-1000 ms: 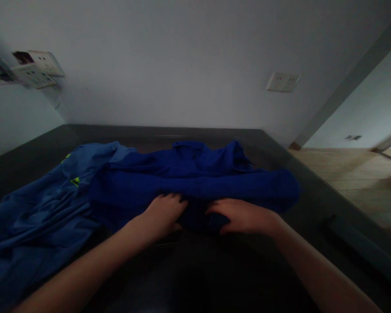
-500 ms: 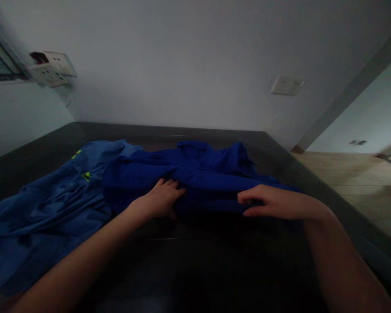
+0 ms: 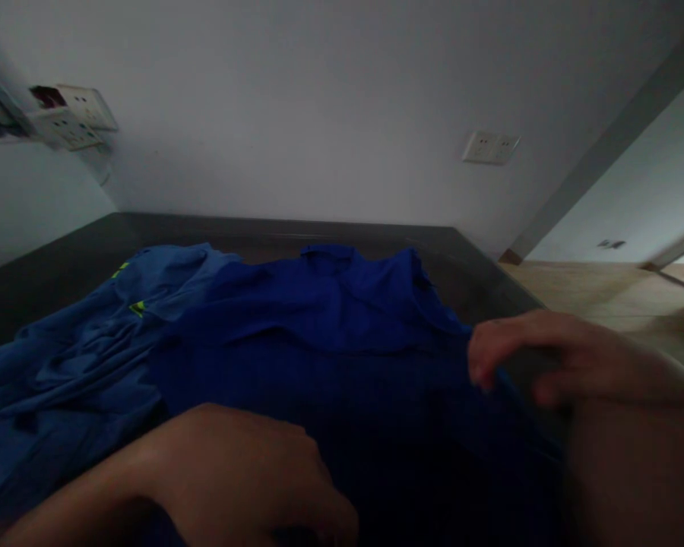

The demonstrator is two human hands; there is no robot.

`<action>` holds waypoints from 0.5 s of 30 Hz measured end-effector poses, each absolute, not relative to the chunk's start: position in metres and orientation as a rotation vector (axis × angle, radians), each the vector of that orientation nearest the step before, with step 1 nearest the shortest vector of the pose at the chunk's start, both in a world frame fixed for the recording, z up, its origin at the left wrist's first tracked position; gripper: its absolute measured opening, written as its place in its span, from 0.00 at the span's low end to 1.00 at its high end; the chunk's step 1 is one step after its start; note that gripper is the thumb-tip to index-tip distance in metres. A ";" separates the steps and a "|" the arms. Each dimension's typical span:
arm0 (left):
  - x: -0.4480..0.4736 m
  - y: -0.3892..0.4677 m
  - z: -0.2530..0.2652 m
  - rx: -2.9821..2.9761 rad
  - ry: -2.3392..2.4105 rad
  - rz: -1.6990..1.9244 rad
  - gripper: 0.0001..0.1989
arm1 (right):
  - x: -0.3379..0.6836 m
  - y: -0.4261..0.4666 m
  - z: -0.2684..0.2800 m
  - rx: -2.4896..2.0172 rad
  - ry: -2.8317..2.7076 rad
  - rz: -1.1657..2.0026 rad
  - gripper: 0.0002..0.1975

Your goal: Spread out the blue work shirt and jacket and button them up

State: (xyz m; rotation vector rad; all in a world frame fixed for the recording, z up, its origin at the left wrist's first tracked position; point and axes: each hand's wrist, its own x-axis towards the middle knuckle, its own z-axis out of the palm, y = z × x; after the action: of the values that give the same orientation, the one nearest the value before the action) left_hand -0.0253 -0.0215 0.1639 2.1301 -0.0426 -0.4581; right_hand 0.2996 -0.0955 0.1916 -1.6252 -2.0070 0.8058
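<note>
Lying toward nine o'clock, a faded blue garment with yellow-green markings is crumpled on the dark desk. At seven o'clock the left hand is held low over the royal-blue collared shirt, knuckles up; its fingertips are hidden, so whether any cloth is pinched cannot be told. The shirt is spread across the centre, right against the faded garment, its collar set at twelve o'clock and its near part lost in shadow. Light, soft, limp handling can be expected, with nothing fragile; sagging and creasing are likely if only one point is lifted. A hold is best taken at two well-parted edges, with the fabric drawn taut between. Toward four o'clock the right hand is curved at the shirt's edge, thumb and fingers apart; contact is too blurred to be confirmed.
</note>
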 end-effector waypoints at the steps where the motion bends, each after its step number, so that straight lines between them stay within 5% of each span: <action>1: -0.022 -0.019 0.160 2.108 -0.032 -0.421 0.11 | 0.290 -0.088 0.189 -1.589 -2.080 0.891 0.22; 9: 0.012 0.045 0.071 2.844 0.743 0.301 0.19 | 0.311 -0.024 0.121 -1.880 -2.083 0.321 0.19; 12: 0.020 0.064 0.029 2.953 0.754 0.273 0.26 | 0.318 -0.005 0.089 -2.032 -2.059 0.072 0.24; 15: 0.022 0.073 0.010 2.914 0.771 0.156 0.21 | 0.310 0.008 0.063 -2.166 -2.187 0.139 0.21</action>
State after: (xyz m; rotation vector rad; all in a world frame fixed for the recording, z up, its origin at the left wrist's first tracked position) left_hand 0.0219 0.0731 0.0100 2.9138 0.7708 0.1564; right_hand 0.3102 0.0081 0.0627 -2.1665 -2.1869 0.1388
